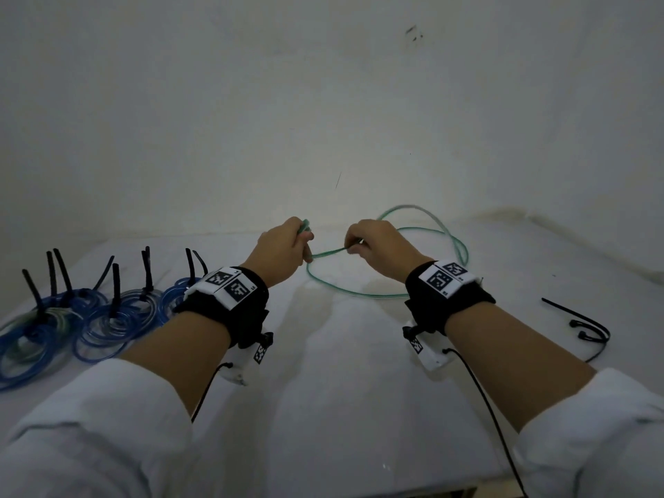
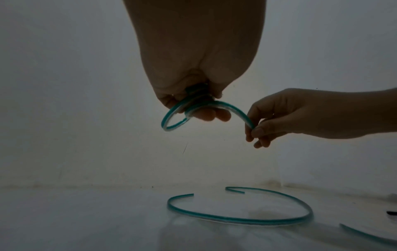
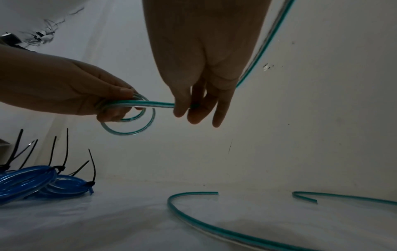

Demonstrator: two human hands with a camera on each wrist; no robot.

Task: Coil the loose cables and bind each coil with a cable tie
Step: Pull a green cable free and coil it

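A green cable (image 1: pixel 359 294) lies in loose loops on the white table (image 1: pixel 341 407). My left hand (image 1: pixel 287 242) is raised above the table and grips a small coil (image 2: pixel 175 117) of this cable, about two turns wide, also seen in the right wrist view as the coil (image 3: pixel 133 125). My right hand (image 1: pixel 363 242) pinches the same cable (image 3: pixel 150 104) a short way to the right of the coil, thumb against fingers. From there the cable (image 3: pixel 264 45) runs back over the right hand to the loops (image 2: pixel 236 220) on the table.
Several bound blue coils (image 1: pixel 72 328) with upright black tie tails lie at the table's left, seen also as blue coils (image 3: pixel 32 183). Loose black cable ties (image 1: pixel 585 327) lie at the right. A white wall (image 1: pixel 323 102) stands close behind the table.
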